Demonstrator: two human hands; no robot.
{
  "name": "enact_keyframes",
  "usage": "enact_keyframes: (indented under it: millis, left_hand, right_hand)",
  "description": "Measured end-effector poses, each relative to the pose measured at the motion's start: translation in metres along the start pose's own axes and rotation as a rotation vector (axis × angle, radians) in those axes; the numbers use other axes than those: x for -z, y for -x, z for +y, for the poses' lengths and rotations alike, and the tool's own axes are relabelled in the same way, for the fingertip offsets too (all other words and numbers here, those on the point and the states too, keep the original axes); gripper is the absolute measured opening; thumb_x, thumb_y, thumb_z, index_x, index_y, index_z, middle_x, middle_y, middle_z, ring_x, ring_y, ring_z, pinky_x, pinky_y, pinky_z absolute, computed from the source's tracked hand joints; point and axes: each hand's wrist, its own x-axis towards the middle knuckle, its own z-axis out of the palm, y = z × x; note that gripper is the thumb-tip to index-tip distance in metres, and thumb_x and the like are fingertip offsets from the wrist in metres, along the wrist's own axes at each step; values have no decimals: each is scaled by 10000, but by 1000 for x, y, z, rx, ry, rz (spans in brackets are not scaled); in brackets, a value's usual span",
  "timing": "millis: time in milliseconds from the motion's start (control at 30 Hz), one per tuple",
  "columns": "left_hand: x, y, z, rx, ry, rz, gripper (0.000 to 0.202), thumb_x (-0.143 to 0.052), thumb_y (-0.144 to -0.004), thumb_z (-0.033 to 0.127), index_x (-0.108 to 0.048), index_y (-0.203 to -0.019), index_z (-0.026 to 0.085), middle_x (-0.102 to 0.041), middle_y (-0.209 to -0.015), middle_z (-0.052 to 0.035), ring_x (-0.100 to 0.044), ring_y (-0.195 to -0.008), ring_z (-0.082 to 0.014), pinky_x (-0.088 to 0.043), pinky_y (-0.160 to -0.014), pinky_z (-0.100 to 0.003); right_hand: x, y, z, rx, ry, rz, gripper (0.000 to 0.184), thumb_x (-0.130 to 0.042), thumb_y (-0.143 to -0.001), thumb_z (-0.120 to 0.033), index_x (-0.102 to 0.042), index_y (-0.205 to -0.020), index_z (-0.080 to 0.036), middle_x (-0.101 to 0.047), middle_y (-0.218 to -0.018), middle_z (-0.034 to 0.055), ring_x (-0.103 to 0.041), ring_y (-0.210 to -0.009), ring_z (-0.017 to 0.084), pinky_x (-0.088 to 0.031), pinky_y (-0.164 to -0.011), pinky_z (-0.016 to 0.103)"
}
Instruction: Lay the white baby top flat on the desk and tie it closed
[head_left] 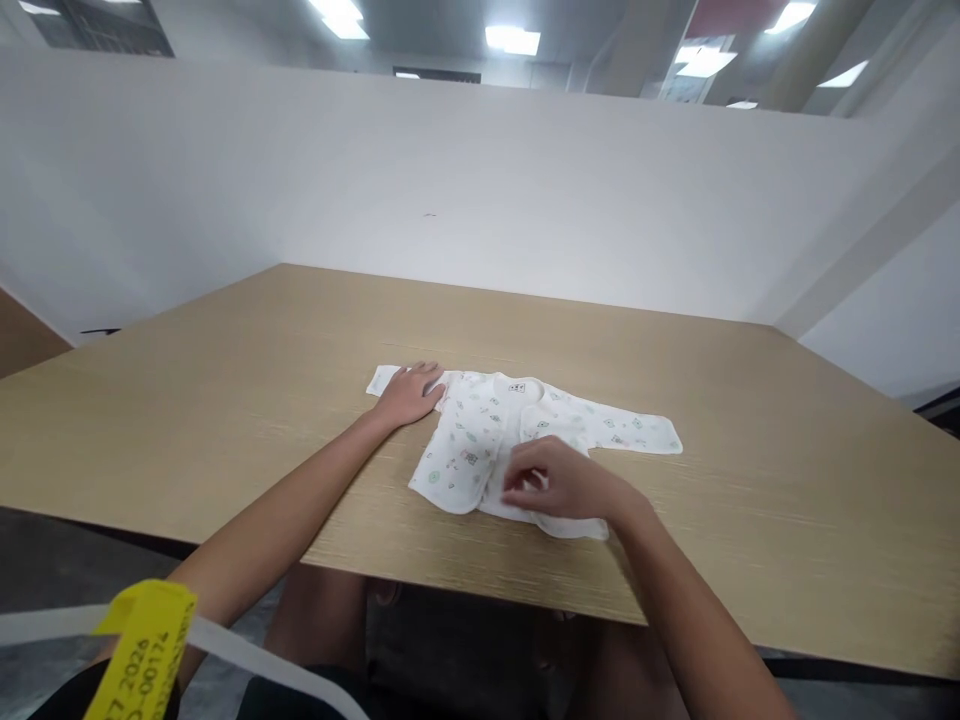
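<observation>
A small white baby shirt (480, 430) with a green print lies flat on the wooden table (225, 400), sleeves spread to both sides. My left hand (411, 392) rests flat, fingers apart, on the shirt's left sleeve. My right hand (559, 483) is over the lower right part of the shirt, with its fingertips pinched at the front edge of the cloth.
White partition walls (450, 190) stand close behind and to the right of the table. The table's near edge (480, 590) runs just in front of my knees. A yellow tag (142, 650) on a white strap hangs at the lower left.
</observation>
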Motion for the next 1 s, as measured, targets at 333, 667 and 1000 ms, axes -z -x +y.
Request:
enact_keyframes:
  millis: [333, 667, 1000]
  left_hand:
    - [7, 32, 78, -367, 46, -140, 642, -400, -1044, 631, -605, -1475, 202, -486, -1582, -10, -335, -1551, -271, -199, -1322, -501]
    - [-14, 43, 88, -383, -65, -277, 744, -239, -1075, 630, -324, -1651, 166, -174, -1732, -2, -130, -1609, -318, -110, -1313, -586]
    - [-6, 21, 61, -248, 167, -35, 670, -235, -1086, 539, -460, -1594, 164, -329, -1676, -32, -263, -1584, -233, -206, -1324, -439]
  right_hand:
    - [0, 28, -12, -464, 295, 9, 375, -784, -754, -503, -635, -731, -160, -638, -759, -16, -484, -680, 107, -320, -620, 284]
    - [-6, 26, -33, -340, 175, -131, 150, -572, -744, -237, -543, -645, -128, -507, -625, -28, -414, -618, 69, -297, -573, 250]
    - [54, 6, 38, -558, 200, 423, 510, -403, -1036, -497, -701, -1229, -130, -659, -1247, 154, -587, -1199, 264, -458, -1053, 401]
